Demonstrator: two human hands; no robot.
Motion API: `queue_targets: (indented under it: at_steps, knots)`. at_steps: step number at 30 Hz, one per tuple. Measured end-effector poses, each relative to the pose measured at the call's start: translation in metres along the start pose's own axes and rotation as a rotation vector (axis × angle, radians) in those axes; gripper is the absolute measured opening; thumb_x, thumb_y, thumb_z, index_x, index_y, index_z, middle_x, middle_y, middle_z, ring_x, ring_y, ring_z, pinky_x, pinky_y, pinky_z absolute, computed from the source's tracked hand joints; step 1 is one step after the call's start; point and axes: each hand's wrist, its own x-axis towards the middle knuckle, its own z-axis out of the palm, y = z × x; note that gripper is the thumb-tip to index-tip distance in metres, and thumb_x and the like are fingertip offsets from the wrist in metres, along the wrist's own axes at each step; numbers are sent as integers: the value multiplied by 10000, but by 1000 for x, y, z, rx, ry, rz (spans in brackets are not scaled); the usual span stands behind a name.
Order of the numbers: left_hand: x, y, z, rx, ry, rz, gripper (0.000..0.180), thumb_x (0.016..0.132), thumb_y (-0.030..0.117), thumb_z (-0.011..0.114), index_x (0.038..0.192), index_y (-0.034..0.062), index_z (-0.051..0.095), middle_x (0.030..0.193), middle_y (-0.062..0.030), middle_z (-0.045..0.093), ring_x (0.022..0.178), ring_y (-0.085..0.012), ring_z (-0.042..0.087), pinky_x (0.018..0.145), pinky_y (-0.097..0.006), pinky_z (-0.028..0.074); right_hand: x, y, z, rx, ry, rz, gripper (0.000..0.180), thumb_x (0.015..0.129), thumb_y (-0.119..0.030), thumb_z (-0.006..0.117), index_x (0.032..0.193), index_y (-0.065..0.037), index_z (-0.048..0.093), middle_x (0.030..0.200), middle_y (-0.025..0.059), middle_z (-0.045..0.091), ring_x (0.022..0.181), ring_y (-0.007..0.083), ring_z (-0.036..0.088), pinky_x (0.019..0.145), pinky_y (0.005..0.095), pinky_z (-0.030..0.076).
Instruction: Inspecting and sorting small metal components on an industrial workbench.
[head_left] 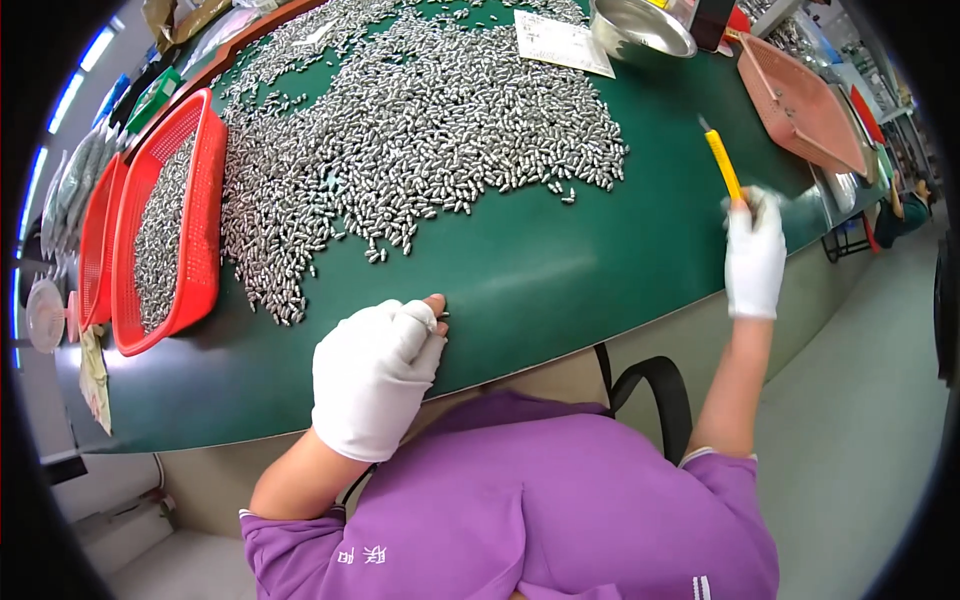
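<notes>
My left hand [375, 375], in a white glove with bare fingertips, is closed near the table's front edge. Between its thumb and finger a tiny bit of a silver metal part [446, 315] shows; the fingers hide the rest. To the right, my white-gloved right hand [755, 255] grips a yellow-handled tool [722, 163] with a thin, pointed metal tip, tilted up and away from me. The tip is apart from everything else. Beyond my left hand, a broad layer of small silver metal parts [450, 120] is spread over the green table [520, 260].
At the left, a red plastic basket [205, 220] holds many more such parts. A metal bowl [645, 28] and a white paper sheet [563, 43] lie at the back. A pink basket [800, 115] stands at the right edge. A black chair armrest [665, 380] is below the table's front edge.
</notes>
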Motion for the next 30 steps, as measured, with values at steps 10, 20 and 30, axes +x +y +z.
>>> queue_targets:
  at_steps: [10,20,30]
  knots:
    - [-2,1,3,-172,69,-96,113,739,71,693,791,123,607,701,-51,594,647,-255,589,580,-350,464,-118,-98,-24,356,-876,-183,578,836,-134,664,1383,-175,479,1041,135,678,743,237,686,682,303,558]
    - [1,11,0,-190,-6,-205,99,753,66,684,794,112,606,708,-57,596,650,-262,593,585,-358,467,-130,-112,-9,45,-782,-522,612,775,-41,627,1360,-184,517,646,49,602,481,220,583,441,328,485]
    - [3,11,1,-202,-16,-193,107,749,60,692,806,104,613,727,-61,606,665,-264,603,592,-355,472,-131,-113,-9,29,-762,-557,626,770,-55,616,1375,-165,496,632,25,597,481,193,581,421,322,468]
